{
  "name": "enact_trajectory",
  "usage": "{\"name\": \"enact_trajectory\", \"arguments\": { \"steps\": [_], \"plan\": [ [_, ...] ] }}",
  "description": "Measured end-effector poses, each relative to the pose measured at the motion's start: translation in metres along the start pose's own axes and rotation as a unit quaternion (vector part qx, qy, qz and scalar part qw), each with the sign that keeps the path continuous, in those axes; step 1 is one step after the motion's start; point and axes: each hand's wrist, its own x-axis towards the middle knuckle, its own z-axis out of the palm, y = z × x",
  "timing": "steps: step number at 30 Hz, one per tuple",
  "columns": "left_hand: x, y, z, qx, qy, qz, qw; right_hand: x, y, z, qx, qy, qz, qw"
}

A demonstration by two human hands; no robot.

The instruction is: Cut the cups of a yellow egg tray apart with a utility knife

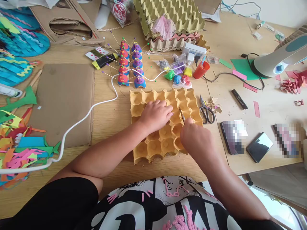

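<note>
A yellow cardboard egg tray (165,130) lies on the table in front of me, its rows of cups facing up. My left hand (156,114) bears down on the middle of it, with fingers bent over a ridge and gripping there. Closed in a fist over the tray's right part, my right hand (197,135) holds a craft knife (182,114). The thin pointed blade sticks out toward the cups, while the handle is hidden in the fist. Black-handled scissors (206,112) lie against the tray's right edge.
Painted egg-carton figures with pins (123,64) stand behind the tray. A white cable (91,110) crosses the left side. Stacked egg trays (172,12), a red cup (201,70), a glue gun or lamp-like white device (275,60) and phones (259,147) lie farther out.
</note>
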Motion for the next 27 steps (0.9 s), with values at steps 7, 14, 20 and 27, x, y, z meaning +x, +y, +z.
{"name": "enact_trajectory", "arguments": {
  "steps": [7,14,20,27],
  "plan": [
    [0.000,0.000,0.001,0.010,0.001,0.009,1.000,-0.006,0.002,-0.003,-0.007,-0.007,0.033,0.999],
    [0.000,0.001,-0.002,0.013,-0.011,0.003,1.000,0.015,0.000,-0.001,0.001,0.014,0.028,1.000],
    [0.000,0.001,-0.002,0.005,-0.002,0.001,1.000,-0.001,0.001,-0.002,-0.002,-0.009,0.023,1.000],
    [0.000,0.000,0.000,0.000,0.003,0.004,1.000,-0.022,0.008,-0.001,-0.031,-0.001,0.006,0.999]
  ]
}}
